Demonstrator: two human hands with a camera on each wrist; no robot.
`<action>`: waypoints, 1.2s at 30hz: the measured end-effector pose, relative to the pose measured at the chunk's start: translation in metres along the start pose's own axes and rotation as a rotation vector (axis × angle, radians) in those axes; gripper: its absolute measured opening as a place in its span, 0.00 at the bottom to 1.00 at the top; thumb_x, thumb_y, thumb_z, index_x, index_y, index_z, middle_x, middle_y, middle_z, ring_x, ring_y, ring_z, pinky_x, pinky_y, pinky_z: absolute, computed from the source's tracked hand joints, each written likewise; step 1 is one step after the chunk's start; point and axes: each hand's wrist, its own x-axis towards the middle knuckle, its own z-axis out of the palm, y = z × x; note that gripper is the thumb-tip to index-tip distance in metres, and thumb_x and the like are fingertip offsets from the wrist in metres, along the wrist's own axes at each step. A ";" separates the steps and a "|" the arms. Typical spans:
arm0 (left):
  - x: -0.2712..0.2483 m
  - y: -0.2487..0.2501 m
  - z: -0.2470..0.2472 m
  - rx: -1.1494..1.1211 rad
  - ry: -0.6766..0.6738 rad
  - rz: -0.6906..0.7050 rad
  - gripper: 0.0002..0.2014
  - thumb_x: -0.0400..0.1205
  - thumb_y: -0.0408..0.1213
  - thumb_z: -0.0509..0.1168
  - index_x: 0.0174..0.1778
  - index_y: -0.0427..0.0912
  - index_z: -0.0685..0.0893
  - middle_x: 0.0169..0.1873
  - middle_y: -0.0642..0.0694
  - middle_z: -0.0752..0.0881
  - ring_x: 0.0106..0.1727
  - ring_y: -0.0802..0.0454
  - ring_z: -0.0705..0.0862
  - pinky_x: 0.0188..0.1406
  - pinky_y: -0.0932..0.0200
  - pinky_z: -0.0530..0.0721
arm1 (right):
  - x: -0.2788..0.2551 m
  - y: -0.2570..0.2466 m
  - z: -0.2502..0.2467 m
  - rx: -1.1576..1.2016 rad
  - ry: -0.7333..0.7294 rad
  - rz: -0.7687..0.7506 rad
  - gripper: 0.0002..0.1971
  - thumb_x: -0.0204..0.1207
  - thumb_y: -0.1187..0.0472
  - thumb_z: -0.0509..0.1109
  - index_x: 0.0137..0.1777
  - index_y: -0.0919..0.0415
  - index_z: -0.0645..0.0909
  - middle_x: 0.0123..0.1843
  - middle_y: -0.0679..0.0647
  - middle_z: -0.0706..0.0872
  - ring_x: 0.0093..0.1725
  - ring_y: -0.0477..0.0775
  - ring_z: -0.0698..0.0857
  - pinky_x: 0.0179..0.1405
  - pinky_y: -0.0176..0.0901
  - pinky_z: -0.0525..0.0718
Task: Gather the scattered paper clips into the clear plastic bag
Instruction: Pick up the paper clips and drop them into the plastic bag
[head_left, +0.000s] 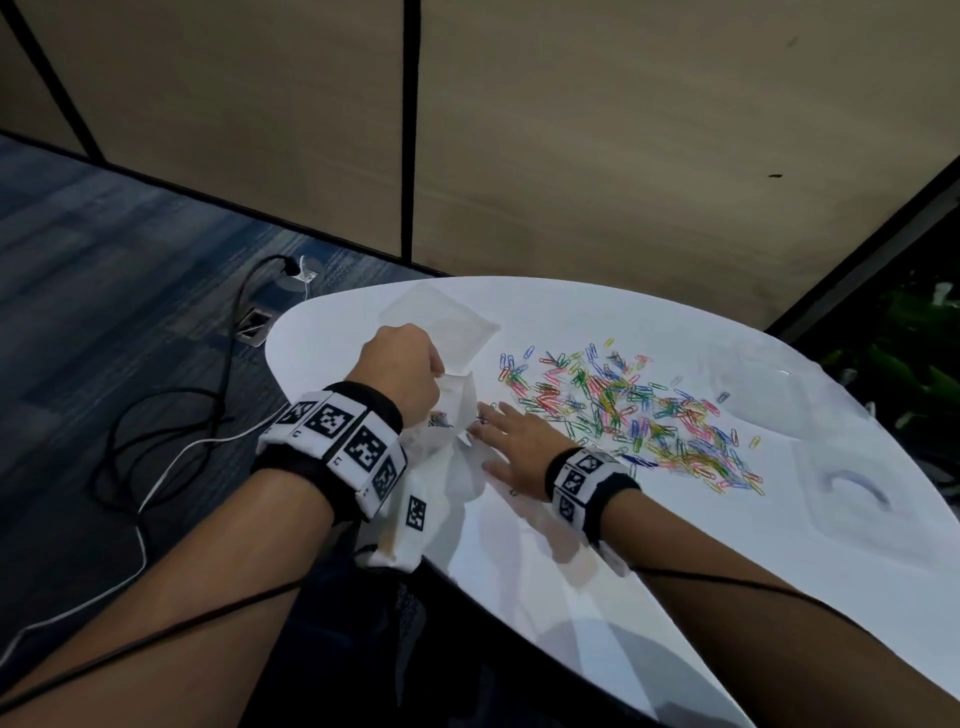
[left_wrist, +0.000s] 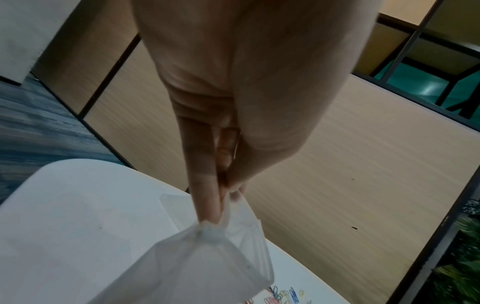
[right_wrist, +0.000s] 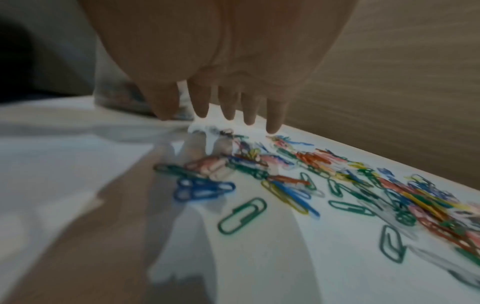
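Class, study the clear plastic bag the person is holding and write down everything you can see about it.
The clear plastic bag is thin, soft, see-through film, crumpled and creased. The left hand pinches its upper rim between fingertips and thumb, lifting the mouth open, as the left wrist view shows. It sits at the near left edge of the white table, beside the spread of paper clips. A few coloured clips show dimly inside. The right hand lies flat with fingertips at the bag's mouth.

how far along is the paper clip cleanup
Early. Done: a few clips seem to sit inside the bag. In hand: the left hand pinches the bag's rim, holding it open, while the right hand, fingers flat, is at its mouth. Left: most paper clips are spread over the table.
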 end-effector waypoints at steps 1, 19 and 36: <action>0.001 0.000 0.000 0.007 0.006 -0.003 0.16 0.79 0.23 0.66 0.57 0.42 0.92 0.57 0.39 0.89 0.59 0.41 0.87 0.57 0.55 0.85 | 0.004 0.000 0.005 -0.059 -0.017 0.005 0.30 0.85 0.46 0.54 0.85 0.52 0.53 0.88 0.54 0.50 0.86 0.61 0.53 0.81 0.61 0.60; 0.001 0.009 0.006 0.041 -0.044 0.014 0.16 0.78 0.24 0.68 0.59 0.42 0.91 0.60 0.38 0.88 0.60 0.40 0.87 0.54 0.58 0.82 | -0.028 0.041 0.014 0.365 0.275 0.385 0.07 0.76 0.67 0.70 0.47 0.61 0.91 0.44 0.55 0.91 0.43 0.54 0.89 0.48 0.43 0.88; -0.009 0.040 0.029 0.028 -0.162 0.106 0.10 0.80 0.27 0.68 0.52 0.40 0.92 0.47 0.35 0.91 0.49 0.39 0.92 0.58 0.49 0.90 | -0.046 -0.021 -0.072 1.853 0.300 0.433 0.07 0.77 0.73 0.70 0.49 0.80 0.85 0.46 0.70 0.88 0.40 0.57 0.89 0.44 0.38 0.90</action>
